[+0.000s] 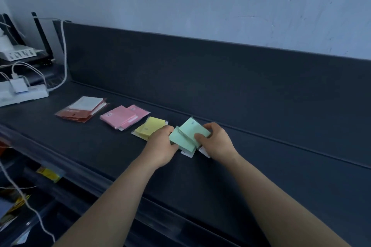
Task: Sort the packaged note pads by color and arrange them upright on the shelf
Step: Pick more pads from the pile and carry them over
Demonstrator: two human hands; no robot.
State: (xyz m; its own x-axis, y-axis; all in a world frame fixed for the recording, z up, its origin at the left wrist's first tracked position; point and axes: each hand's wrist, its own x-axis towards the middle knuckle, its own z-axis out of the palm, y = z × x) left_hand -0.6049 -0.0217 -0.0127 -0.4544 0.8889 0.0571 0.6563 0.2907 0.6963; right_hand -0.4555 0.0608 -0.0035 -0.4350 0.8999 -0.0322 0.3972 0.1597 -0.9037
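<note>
**Both hands on the green packs, four colour piles along the dark shelf**

The mint-green note pads in clear plastic wrap [190,134] sit at the right end of a row, held between both hands just above or on the flat dark grey shelf [261,166]; whether they touch it cannot be told. There are at least two packs, overlapping and tilted, the upper one angled up toward the shelf's dark back panel [200,76]. The left hand [160,145] grips the left edge of the lower pack, its fingers [168,130] curled round it. The right hand [217,141] clamps the upper pack from the right, thumb on its face and fingers behind.

Just left of the left hand lies the pale yellow wrapped note pad pile [149,128], flat. Further left is the pink wrapped note pad pile [120,118], then the white note pads in red-orange wrappers [82,110], each pile apart from the next and lying flat.

At the far left end a white power strip [24,94] rests with a white cable [64,56] running up behind it.
</note>
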